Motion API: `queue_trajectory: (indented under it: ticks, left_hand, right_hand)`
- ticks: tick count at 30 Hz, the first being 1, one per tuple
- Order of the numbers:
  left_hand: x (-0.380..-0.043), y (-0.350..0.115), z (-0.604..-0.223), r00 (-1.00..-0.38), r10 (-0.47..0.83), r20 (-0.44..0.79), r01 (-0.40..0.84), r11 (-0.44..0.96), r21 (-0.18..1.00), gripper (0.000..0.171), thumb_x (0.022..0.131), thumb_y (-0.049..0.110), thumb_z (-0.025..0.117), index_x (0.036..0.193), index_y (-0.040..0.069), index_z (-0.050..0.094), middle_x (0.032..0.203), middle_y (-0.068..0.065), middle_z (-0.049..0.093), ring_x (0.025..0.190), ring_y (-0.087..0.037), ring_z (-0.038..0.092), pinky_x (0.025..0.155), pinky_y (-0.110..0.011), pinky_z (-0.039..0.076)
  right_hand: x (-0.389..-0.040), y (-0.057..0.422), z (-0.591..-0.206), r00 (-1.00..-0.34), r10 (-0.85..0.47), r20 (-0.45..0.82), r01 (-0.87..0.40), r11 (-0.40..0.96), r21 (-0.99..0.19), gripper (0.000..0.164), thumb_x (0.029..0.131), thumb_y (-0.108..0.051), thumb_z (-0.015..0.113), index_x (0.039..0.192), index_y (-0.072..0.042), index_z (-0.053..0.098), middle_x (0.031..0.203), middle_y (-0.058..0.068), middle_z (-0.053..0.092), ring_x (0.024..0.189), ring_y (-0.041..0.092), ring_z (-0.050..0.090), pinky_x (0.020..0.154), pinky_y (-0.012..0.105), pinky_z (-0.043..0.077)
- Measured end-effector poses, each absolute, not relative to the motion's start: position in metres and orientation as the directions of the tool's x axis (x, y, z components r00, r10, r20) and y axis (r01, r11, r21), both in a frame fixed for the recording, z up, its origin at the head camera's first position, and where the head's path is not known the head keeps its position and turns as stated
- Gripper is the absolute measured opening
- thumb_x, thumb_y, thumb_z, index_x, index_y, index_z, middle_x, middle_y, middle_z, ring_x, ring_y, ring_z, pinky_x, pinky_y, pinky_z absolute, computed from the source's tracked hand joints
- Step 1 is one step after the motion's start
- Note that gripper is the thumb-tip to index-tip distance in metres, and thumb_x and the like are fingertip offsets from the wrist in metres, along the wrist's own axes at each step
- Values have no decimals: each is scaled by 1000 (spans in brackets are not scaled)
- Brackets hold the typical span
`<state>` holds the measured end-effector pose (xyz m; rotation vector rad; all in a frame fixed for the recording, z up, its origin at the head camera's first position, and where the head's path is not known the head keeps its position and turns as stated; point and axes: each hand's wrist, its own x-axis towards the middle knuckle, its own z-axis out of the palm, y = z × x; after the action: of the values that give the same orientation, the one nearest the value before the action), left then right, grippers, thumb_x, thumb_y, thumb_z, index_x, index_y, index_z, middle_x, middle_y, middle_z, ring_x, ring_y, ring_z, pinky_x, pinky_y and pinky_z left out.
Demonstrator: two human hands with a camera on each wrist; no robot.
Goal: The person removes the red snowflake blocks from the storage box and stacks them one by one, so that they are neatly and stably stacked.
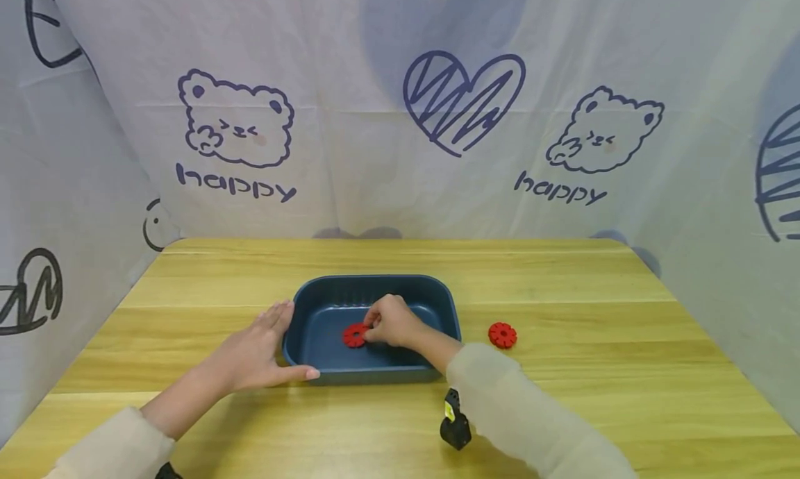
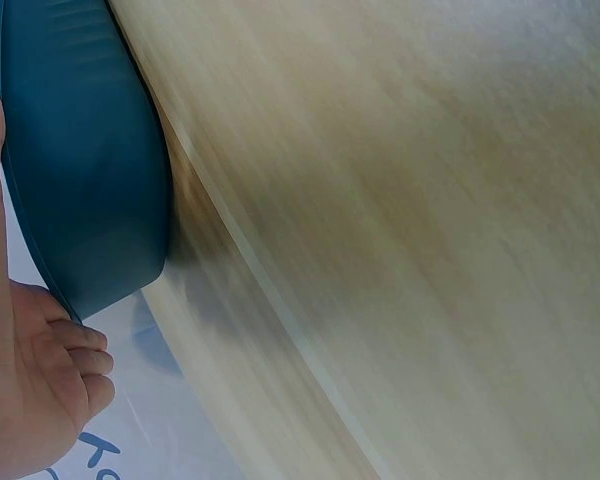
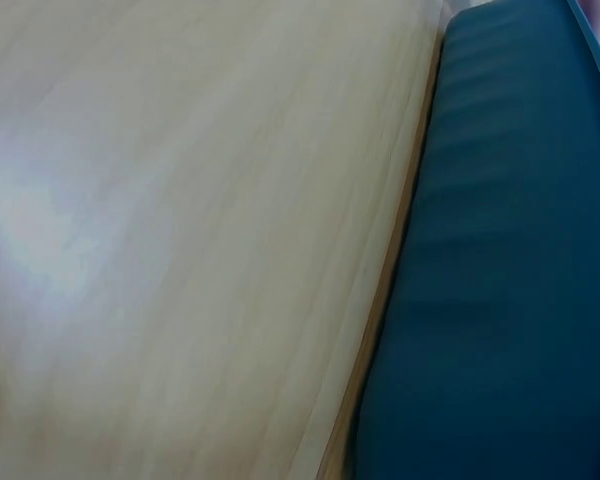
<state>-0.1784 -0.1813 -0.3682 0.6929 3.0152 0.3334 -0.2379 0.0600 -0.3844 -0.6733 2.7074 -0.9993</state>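
Note:
My right hand reaches over the near rim into a dark blue plastic bin. Between thumb and fingertips it pinches the right edge of a red notched building disc, low over the bin's floor. My left hand spans the bin's near left corner, fingers stretched along the left side and thumb along the front rim. In the left wrist view, this hand is against the bin's end. The right wrist view shows only the bin's outer wall and tabletop; the right hand's fingers are hidden there.
Another red notched disc, which looks stacked, lies on the wooden table to the right of the bin. A white cloth with bear and heart drawings hangs behind the table and at its sides. A black wrist camera sits under the right sleeve.

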Motion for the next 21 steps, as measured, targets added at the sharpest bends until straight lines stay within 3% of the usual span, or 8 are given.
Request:
queue_trajectory:
  ticks: [9, 21]
  left_hand:
    - [-177, -180, -366, -898, 440, 27, 435, 875, 214, 114, 72, 73, 57, 141, -11, 26, 145, -30, 29, 132, -47, 32, 100, -58, 38]
    - [-175, -180, -366, -897, 441, 24, 436, 873, 217, 113, 72, 72, 57, 141, -11, 25, 146, -30, 28, 133, -47, 30, 100, -58, 37]
  right_hand:
    - [-239, 72, -379, -903, -431, 4, -332, 690, -643, 16, 76, -8, 74, 89, 1, 72, 73, 5, 64, 63, 7, 48, 55, 15, 41]
    - [-238, 89, -370, -890, -448, 85, -399, 674, -621, 16, 75, -9, 75, 87, 0, 72, 68, 5, 65, 58, 4, 48, 56, 16, 42]
